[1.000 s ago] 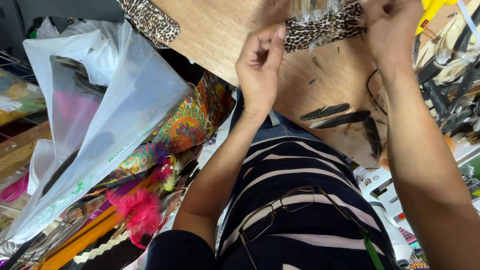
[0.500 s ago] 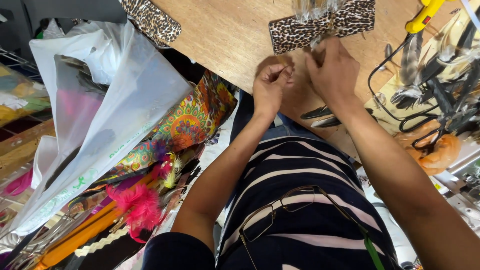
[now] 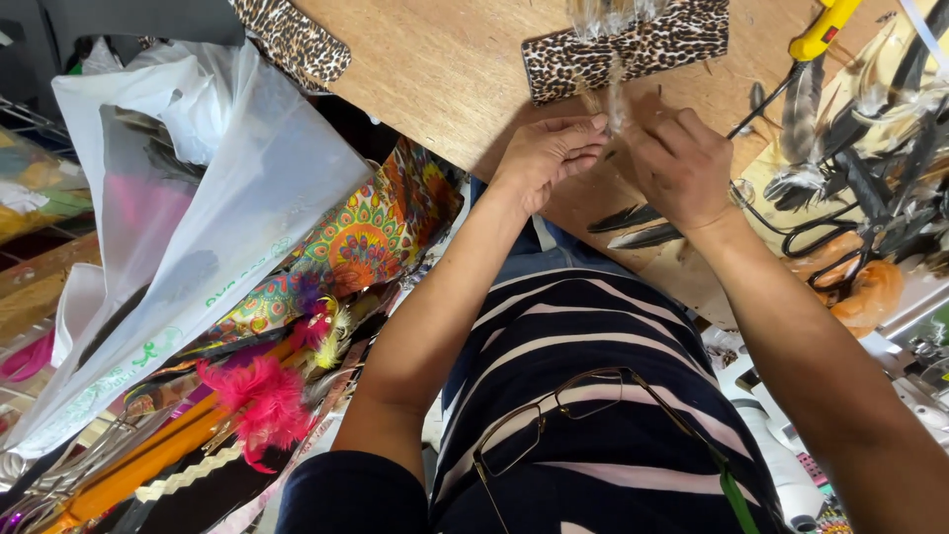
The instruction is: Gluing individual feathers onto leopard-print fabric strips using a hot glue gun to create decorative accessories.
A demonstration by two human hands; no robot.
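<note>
Both hands had drifted lower on the board since the earlier frame, and the leopard-print strip [image 3: 633,49] now lay clear above them. A pale feather [image 3: 615,99] stood between the fingertips, just below that strip on the wooden board [image 3: 435,69]. The left hand [image 3: 550,153] pinched its quill end, fingers pressed together; the right hand [image 3: 682,168] curled beside it, touching the same feather, though its fingertips were hidden. By the look of it, the feather was being readied for fixing to the strip, which called for a steady pinch. Two dark feathers [image 3: 633,225] lay near the right wrist, with black scissors [image 3: 840,237] and a yellow glue gun [image 3: 825,28] farther right.
</note>
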